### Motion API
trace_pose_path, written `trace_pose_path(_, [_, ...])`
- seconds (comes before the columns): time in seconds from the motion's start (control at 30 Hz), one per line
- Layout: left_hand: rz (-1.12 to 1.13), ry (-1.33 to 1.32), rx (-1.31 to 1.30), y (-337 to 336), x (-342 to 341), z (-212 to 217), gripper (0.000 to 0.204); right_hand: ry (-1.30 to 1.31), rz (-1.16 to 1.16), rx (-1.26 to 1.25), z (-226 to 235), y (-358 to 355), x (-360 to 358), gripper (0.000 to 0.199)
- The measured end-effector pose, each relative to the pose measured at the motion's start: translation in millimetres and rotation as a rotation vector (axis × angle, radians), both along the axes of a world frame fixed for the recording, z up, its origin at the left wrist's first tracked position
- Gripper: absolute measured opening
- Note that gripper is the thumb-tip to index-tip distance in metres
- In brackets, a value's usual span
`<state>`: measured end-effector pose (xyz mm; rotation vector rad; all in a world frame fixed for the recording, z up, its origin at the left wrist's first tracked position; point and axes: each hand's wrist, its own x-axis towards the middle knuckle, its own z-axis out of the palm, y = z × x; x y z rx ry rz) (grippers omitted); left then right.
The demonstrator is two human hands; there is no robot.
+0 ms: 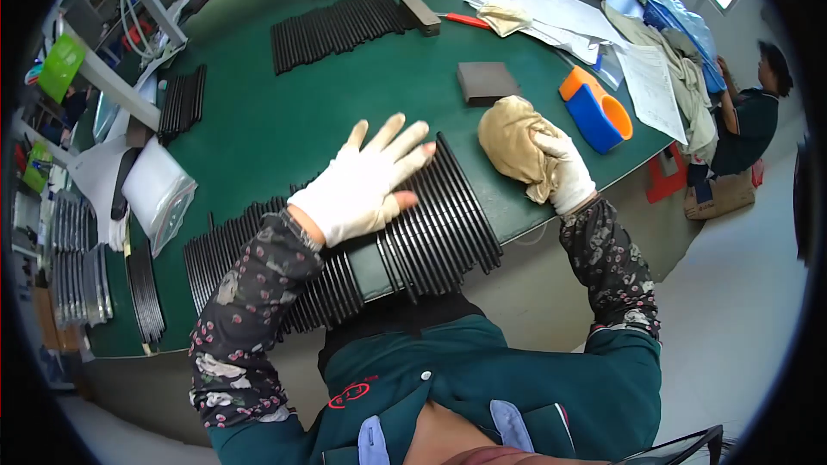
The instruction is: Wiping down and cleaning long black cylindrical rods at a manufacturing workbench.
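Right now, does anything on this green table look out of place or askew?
One oddity: the row of black strips under the left hand has a gap at the table edge. The right hand grips a tan cloth.

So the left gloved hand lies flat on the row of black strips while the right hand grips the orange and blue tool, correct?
Not quite. The head view shows the right hand gripping a bunched tan cloth, not the orange and blue tool, which lies untouched on the green table. The left hand does lie flat on the black strips.
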<state>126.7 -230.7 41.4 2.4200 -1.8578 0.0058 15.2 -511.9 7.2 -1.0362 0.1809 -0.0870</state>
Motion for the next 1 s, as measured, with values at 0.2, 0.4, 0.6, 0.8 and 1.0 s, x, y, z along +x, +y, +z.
trace_pose_path(0.2, [-0.155,0.063,0.014,-10.2,-15.3,-9.1,0.058,-0.005,-0.056,0.071,1.0,1.7,-2.4,0.049])
trace_pose_path(0.4, [-0.175,-0.011,-0.054,-38.1,-8.4,-11.7,0.060,-0.026,-0.063,-0.014,9.5,2.5,3.1,0.048])
trace_pose_path(0.6, [-0.174,-0.040,-0.068,-71.6,-12.7,-19.5,0.056,-0.005,-0.049,-0.077,4.0,2.8,-0.5,0.050])
trace_pose_path(0.8, [-0.155,-0.044,-0.136,-72.8,-17.0,-23.3,0.046,0.048,0.133,-0.659,46.0,10.5,-22.6,0.030])
trace_pose_path(1.0, [-0.146,-0.001,-0.147,-71.1,-14.4,-23.3,0.043,-0.371,0.852,-0.800,39.3,31.4,-49.9,0.017])
